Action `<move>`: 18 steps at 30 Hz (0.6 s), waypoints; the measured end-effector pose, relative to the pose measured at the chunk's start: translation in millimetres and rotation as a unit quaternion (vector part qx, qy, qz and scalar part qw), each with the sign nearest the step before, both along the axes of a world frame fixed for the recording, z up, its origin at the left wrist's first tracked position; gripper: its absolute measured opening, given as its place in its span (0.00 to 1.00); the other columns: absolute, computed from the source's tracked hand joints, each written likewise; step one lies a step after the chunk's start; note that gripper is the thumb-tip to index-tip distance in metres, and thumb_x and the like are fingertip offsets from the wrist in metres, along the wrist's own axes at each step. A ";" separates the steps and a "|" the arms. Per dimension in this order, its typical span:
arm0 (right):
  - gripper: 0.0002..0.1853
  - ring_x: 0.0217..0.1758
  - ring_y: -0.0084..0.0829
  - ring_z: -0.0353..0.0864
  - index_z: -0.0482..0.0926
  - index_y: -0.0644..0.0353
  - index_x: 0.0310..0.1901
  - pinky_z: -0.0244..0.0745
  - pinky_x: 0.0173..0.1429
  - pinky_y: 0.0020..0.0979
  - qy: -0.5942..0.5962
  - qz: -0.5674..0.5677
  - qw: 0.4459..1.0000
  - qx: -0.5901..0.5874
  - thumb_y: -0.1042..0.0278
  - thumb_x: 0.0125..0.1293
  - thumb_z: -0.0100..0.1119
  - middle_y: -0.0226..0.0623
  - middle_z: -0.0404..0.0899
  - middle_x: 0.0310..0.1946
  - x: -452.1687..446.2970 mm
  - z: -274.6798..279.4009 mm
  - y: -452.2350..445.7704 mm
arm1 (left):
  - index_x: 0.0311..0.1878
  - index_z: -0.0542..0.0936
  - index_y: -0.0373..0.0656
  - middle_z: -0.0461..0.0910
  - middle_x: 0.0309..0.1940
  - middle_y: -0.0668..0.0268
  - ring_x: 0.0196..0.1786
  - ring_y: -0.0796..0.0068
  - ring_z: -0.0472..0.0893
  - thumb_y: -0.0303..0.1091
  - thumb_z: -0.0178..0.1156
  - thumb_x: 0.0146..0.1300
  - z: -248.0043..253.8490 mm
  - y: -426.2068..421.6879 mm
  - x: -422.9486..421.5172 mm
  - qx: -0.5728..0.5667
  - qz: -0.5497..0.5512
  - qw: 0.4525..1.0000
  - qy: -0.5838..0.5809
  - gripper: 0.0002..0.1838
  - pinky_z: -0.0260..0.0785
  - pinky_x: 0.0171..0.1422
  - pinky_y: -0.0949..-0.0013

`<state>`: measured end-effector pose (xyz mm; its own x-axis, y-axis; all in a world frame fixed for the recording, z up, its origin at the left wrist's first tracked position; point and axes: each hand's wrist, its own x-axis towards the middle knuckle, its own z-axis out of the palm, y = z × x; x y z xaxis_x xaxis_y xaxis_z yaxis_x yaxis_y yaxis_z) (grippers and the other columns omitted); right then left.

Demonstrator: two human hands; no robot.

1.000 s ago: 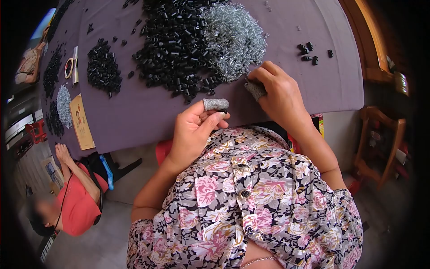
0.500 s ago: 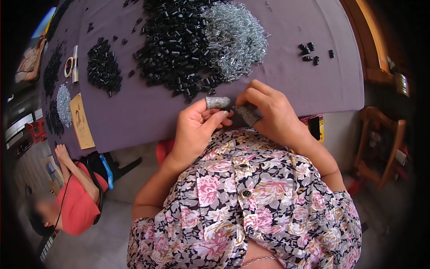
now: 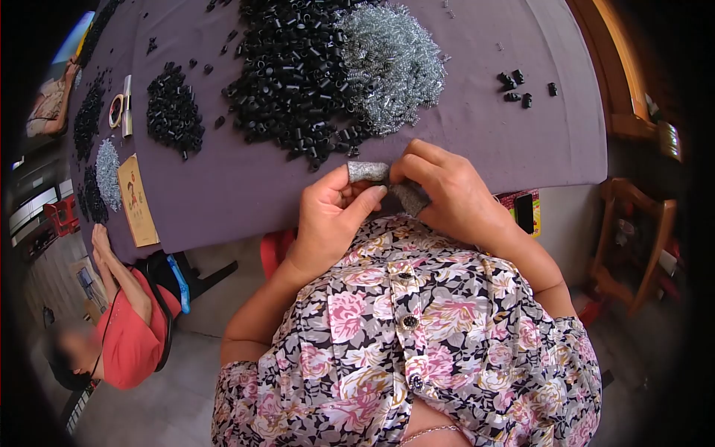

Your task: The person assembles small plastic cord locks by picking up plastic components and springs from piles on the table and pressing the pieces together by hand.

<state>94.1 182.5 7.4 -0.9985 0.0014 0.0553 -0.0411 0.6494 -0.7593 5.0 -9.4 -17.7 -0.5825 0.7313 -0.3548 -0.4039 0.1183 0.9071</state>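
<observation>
I see the wearer's L hand [image 3: 328,223] and R hand [image 3: 456,192] meeting just over the near edge of a bench [image 3: 536,153] covered w/ a purple-grey cloth. L thumb & index pinch a small dark piece [image 3: 383,183], mostly hidden btwn the fingertips. R fingers are curled in against it, thumb side toward the L; can't tell if they grip anything. A grey finger cover [image 3: 366,172] wraps the L index; a similar one shows on the R hand.

Just beyond the hands, I've got a big pile of black cylindrical parts [image 3: 294,86], touching a heap of small silvery springs [image 3: 395,71] on its R side. Well apart, far R, a few black pcs [image 3: 512,97] lie loose. To the L: a smaller black pile [image 3: 173,112], then a tan booklet [image 3: 137,201] near the bench edge. Bottom L, a co-worker in a red top [image 3: 134,339] sits w/ forearms reaching to the bench.
</observation>
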 end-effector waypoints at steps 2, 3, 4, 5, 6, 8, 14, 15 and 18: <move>0.19 0.44 0.50 0.80 0.78 0.60 0.42 0.77 0.45 0.47 0.000 0.002 1.000 -0.004 0.81 0.44 0.66 0.41 0.75 0.37 1.1 -1.2 -1.9 | 0.57 0.79 0.32 0.85 0.46 0.64 0.45 0.82 0.83 0.18 0.59 0.72 -2.6 0.0 1.9 0.031 0.009 0.999 -0.018 0.12 0.78 0.52 0.75; 0.20 0.44 0.50 0.80 0.78 0.60 0.42 0.77 0.45 0.46 -0.003 -0.002 1.000 -0.010 0.82 0.44 0.66 0.41 0.76 0.37 1.4 -1.1 -1.8 | 0.56 0.79 0.31 0.84 0.47 0.64 0.45 0.82 0.83 0.18 0.58 0.72 -4.0 -0.6 2.6 0.046 0.014 0.998 -0.027 0.12 0.78 0.53 0.75; 0.20 0.44 0.50 0.80 0.78 0.60 0.43 0.77 0.45 0.46 -0.007 -0.007 1.000 -0.017 0.82 0.44 0.66 0.41 0.76 0.37 2.2 -0.9 -1.1 | 0.56 0.79 0.31 0.84 0.47 0.64 0.45 0.82 0.83 0.18 0.58 0.72 -6.1 -1.5 3.0 0.044 0.016 0.999 -0.012 0.12 0.78 0.53 0.75; 0.20 0.44 0.50 0.80 0.78 0.60 0.43 0.78 0.45 0.46 -0.010 -0.013 1.000 -0.024 0.82 0.44 0.66 0.41 0.76 0.37 2.7 -0.6 -0.6 | 0.56 0.79 0.31 0.84 0.47 0.63 0.45 0.81 0.83 0.18 0.57 0.72 -8.5 -2.2 3.3 0.041 0.018 0.999 0.002 0.11 0.78 0.53 0.75; 0.20 0.43 0.51 0.80 0.78 0.59 0.43 0.78 0.45 0.46 -0.008 -0.010 1.000 -0.023 0.82 0.44 0.66 0.41 0.76 0.37 2.7 -0.1 -0.1 | 0.55 0.79 0.31 0.84 0.48 0.62 0.45 0.81 0.83 0.17 0.57 0.72 -8.5 -1.9 3.1 0.038 0.020 0.999 0.017 0.11 0.78 0.54 0.75; 0.21 0.43 0.51 0.80 0.79 0.59 0.43 0.78 0.45 0.46 -0.002 -0.006 1.000 -0.022 0.82 0.43 0.66 0.41 0.76 0.37 2.8 1.0 1.3 | 0.55 0.79 0.31 0.84 0.47 0.62 0.45 0.80 0.83 0.17 0.56 0.72 0.0 0.2 4.6 0.011 0.009 1.000 0.021 0.11 0.78 0.54 0.75; 0.22 0.42 0.51 0.80 0.79 0.59 0.43 0.78 0.44 0.45 0.000 -0.022 0.998 -0.051 0.83 0.41 0.67 0.41 0.76 0.37 4.5 -2.4 2.4 | 0.56 0.80 0.30 0.84 0.47 0.62 0.45 0.81 0.83 0.18 0.57 0.72 4.7 2.0 3.3 0.007 0.012 1.000 -0.006 0.11 0.78 0.52 0.76; 0.22 0.42 0.52 0.80 0.79 0.59 0.42 0.78 0.44 0.45 0.000 -0.024 0.998 -0.052 0.84 0.40 0.67 0.41 0.76 0.37 5.3 -2.1 3.3 | 0.56 0.80 0.30 0.84 0.47 0.63 0.45 0.82 0.83 0.19 0.58 0.72 3.7 1.6 2.5 -0.001 0.010 1.000 0.003 0.12 0.78 0.51 0.76; 0.23 0.42 0.52 0.80 0.79 0.59 0.42 0.78 0.44 0.45 -0.002 -0.029 0.998 -0.060 0.84 0.40 0.67 0.41 0.76 0.37 6.1 -2.1 5.1 | 0.57 0.81 0.31 0.83 0.48 0.64 0.44 0.83 0.82 0.19 0.59 0.72 1.3 2.1 -0.1 0.010 0.004 0.998 0.064 0.13 0.77 0.49 0.78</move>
